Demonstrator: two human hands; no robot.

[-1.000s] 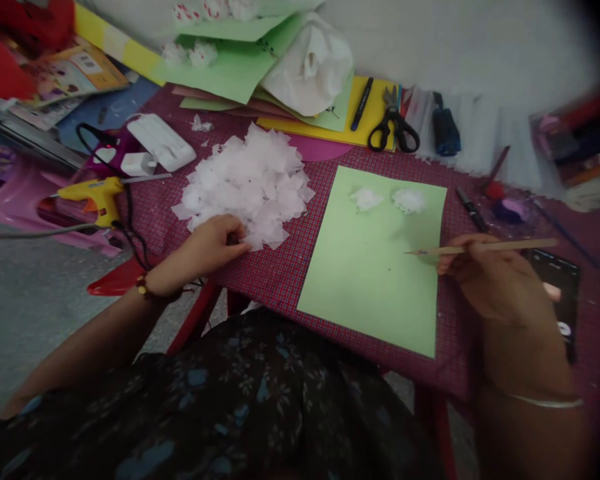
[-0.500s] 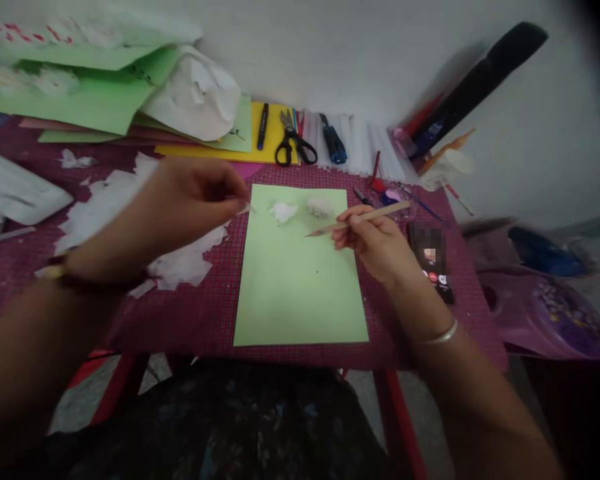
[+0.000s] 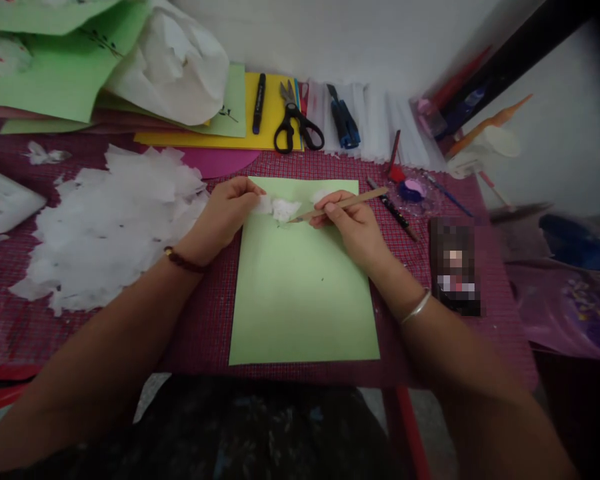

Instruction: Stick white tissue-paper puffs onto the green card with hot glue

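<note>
A green sheet lies on the checked cloth in front of me. Near its top left corner, my left hand pinches a small white tissue piece. Just right of that piece sits a crumpled white tissue tuft on the sheet. My right hand is closed around a wooden pencil, whose tip is at the lower edge of the tuft. A second white tuft shows partly behind my right fingers.
Left lies a wide pile of white tissue pieces. Black scissors, a marker and a blue cutter lie at the back. A phone, pens and a small dish are on the right.
My left hand has moved right and onto the sheet's top left with the tissue piece. The pencil in my right hand has moved left to the tuft. The view has shifted too.
</note>
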